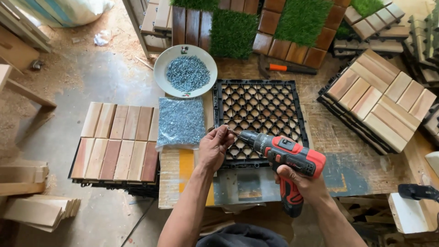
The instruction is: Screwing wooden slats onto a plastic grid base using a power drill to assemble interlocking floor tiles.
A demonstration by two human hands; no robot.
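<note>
Sawdusty workbench holds a black plastic lattice tile base (260, 116), underside up. Left hand (215, 146) pinches a screw at the red cordless drill (286, 158) tip; right hand (304, 183) grips its handle at five o'clock. Stacked finished wooden tiles (116, 142) sit at nine o'clock; this base seems unscrewed yet.

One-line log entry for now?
left hand: at drill bit | right hand: grips red drill | black grid tile: on bench

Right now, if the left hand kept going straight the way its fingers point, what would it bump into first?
The left hand points up and right, its fingertips pinched at the tip of the red and black cordless drill. That bit is practically touching, so it comes first; just beyond lies the black plastic lattice tile base, though depth is hard to judge.
</note>
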